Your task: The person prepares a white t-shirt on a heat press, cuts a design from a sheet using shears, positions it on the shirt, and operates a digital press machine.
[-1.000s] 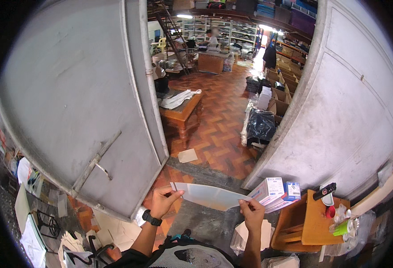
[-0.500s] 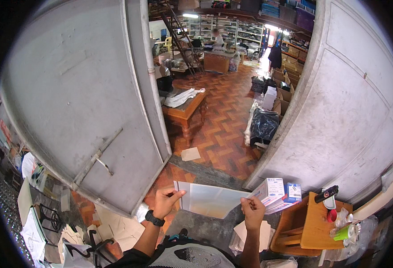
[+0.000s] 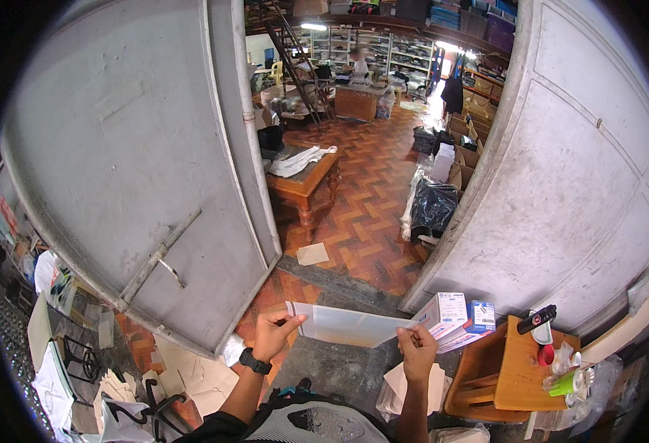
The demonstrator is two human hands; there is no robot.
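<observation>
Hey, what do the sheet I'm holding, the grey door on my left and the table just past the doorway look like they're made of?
Sheet: probably smooth plastic film, judging by its glassy sheen; coated paper possible. Door: likely metal under dull grey paint, given the scuffed, uneven surface. Table: seemingly varnished wood, from its glossy orange-brown, turned legs.

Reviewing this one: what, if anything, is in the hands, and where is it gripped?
A thin, translucent sheet. The left hand pinches its left end; the right hand pinches its right end.
</observation>
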